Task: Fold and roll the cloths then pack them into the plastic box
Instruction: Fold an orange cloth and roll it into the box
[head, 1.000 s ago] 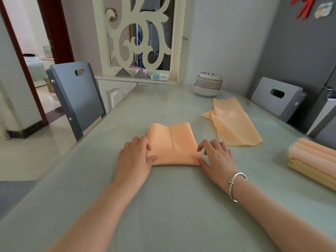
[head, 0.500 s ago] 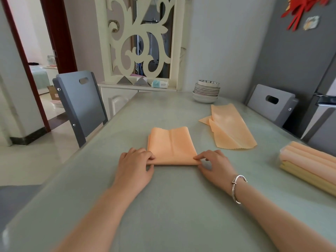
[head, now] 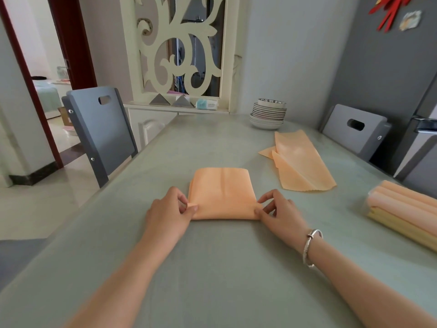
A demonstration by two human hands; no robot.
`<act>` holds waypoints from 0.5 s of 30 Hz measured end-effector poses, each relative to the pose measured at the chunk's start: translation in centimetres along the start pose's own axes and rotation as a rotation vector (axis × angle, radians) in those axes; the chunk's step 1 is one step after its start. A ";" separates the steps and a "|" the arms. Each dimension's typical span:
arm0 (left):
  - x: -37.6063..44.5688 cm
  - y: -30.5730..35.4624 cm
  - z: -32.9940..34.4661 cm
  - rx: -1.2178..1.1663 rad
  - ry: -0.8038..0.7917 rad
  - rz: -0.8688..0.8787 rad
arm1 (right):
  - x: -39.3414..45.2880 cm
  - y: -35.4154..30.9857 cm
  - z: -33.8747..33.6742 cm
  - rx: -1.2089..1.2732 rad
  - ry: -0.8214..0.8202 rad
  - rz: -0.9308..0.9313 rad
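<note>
Table (head: 212, 268) — both grips pinch cloth's (head: 222, 192) near corners.

Folded cloth (head: 222, 194) sits mid-worktop (head: 212, 268), left hand (head: 169, 210) pinching its near left corner, right hand (head: 280, 213) pinching the near right one. Behind and to the right lies a loose cloth (head: 305, 165), with a stack of plates (head: 268, 113) further back. Rolled cloths (head: 406, 209) sit at the far right edge. Chairs on both sides.
</note>
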State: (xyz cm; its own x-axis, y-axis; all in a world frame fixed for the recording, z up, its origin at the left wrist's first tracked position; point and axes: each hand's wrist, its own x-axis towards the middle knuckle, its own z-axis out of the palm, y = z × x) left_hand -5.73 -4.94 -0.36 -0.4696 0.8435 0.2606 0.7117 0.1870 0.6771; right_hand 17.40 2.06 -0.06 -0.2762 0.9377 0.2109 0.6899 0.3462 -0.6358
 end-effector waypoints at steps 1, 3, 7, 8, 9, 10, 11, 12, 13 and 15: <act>-0.1 0.2 -0.1 0.111 0.029 0.044 | 0.0 -0.1 0.1 -0.077 0.017 -0.020; -0.2 0.6 -0.2 0.271 0.087 0.132 | -0.1 -0.4 0.2 -0.276 0.105 -0.133; 0.4 0.9 0.4 0.308 0.097 0.376 | 0.4 -0.4 0.7 -0.506 0.170 -0.512; 0.5 1.0 0.4 0.297 0.084 0.413 | 0.6 -0.3 0.8 -0.515 0.155 -0.551; 0.6 1.0 0.4 0.288 0.063 0.432 | 0.7 -0.2 0.7 -0.514 0.133 -0.562; 0.6 1.0 0.4 0.280 0.054 0.437 | 0.6 -0.1 0.6 -0.506 0.109 -0.557; 0.7 0.9 0.2 0.274 0.055 0.436 | 0.4 -0.2 0.4 -0.485 0.087 -0.540; 0.7 0.8 0.0 0.264 0.047 0.427 | 0.3 0.0 0.3 -0.467 0.070 -0.513; 0.7 0.6 -0.1 0.240 0.037 0.418 | 0.2 0.0 0.2 -0.461 0.050 -0.484; 0.5 0.2 -0.5 0.177 -0.007 0.399 | 0.1 0.0 0.3 -0.421 0.021 -0.430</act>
State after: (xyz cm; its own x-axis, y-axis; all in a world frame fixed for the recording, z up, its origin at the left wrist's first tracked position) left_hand -6.10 -4.72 0.31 -0.1361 0.8706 0.4727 0.9156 -0.0718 0.3957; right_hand 17.15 2.20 -0.27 -0.5793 0.7096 0.4010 0.7260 0.6729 -0.1421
